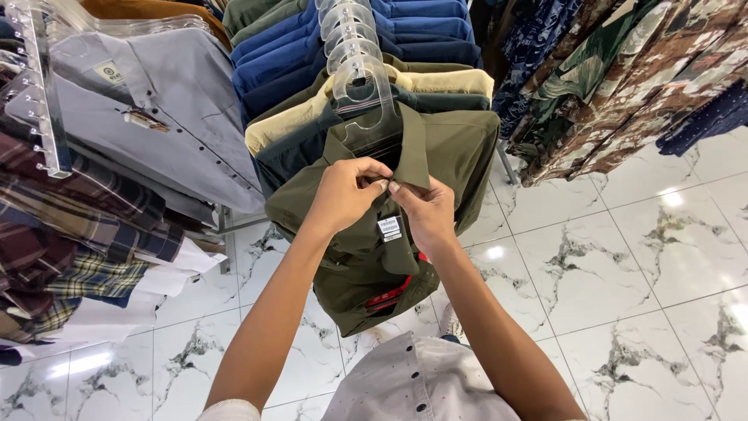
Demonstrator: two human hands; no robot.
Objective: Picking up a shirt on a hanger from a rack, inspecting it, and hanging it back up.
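Observation:
An olive-green shirt (pixel 460 148) hangs at the front of a rack on a clear plastic hanger (pixel 365 93). Both my hands meet at its collar and top button. My left hand (pixel 343 195) pinches the fabric just below the collar. My right hand (pixel 425 214) grips the placket edge right beside it, fingertips touching those of the left. A white tag (pixel 389 228) and a red label (pixel 389 296) show on the shirt front below my hands.
Behind it hang beige, dark green and blue shirts (pixel 436 31). A grey shirt (pixel 179 117) and plaid shirts (pixel 70 226) fill the left rack. Patterned shirts (pixel 623 78) hang at the right. White marble floor tiles (pixel 623 257) lie below.

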